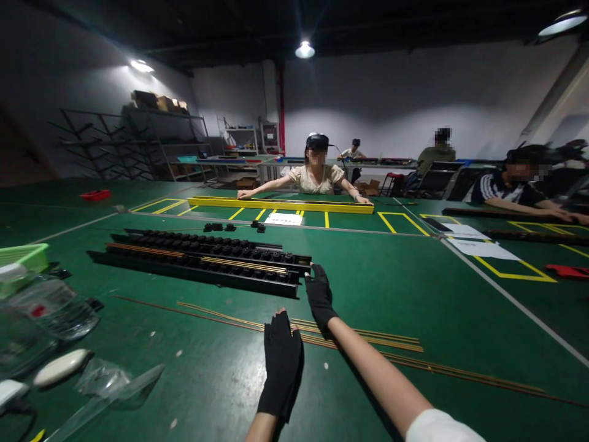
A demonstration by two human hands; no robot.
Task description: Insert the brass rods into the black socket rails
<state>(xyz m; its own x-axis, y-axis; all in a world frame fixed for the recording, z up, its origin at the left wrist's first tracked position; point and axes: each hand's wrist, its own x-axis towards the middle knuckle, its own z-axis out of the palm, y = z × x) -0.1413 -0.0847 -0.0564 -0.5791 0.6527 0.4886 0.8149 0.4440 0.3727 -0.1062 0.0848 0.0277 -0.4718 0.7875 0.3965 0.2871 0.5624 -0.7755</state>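
My left hand [281, 362], in a black fingerless glove, lies palm down over thin brass-coloured rods [391, 341] on the green table. Its fingers point forward and look stretched out. My right hand [319, 294], gloved the same way, reaches to the right end of a long black rail [301, 264]. Its fingertips are closed at that end; the exact contact is small and partly hidden. Several black rails lie side by side, with rows of black parts [230, 245] in them. More thin rods [243, 264] rest lengthwise on the nearer rails.
Across the table [368, 276], a person holds a long yellow rail [285, 204]. Other people sit at the right and behind. Plastic bags [46, 313], a green basket [27, 261] and a white computer mouse [62, 367] lie at left. Paper sheets [284, 219] and yellow tape mark the tabletop.
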